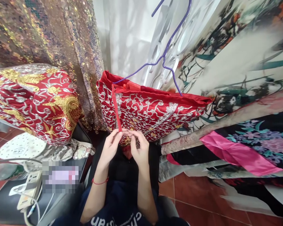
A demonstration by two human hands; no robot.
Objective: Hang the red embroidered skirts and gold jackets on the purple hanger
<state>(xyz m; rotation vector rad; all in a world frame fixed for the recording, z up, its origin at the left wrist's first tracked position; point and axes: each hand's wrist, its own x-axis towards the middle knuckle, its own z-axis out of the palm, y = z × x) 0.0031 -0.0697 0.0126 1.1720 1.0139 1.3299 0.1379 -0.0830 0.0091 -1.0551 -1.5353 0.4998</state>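
A red garment (153,110) with silver and gold embroidery hangs on a purple wire hanger (166,51) in front of me. A red zipper (116,110) runs down its left side. My left hand (110,147) pinches the lower end of the zipper, a red string on its wrist. My right hand (139,148) grips the embroidered fabric at the hem right beside it. Both hands touch the garment's lower edge.
A second red and gold embroidered garment (35,100) lies at the left over a sequinned cloth (49,31). A white power strip (29,188) with cables sits on a dark surface at the lower left. Floral printed fabrics (245,94) hang at the right above a red tiled floor (202,204).
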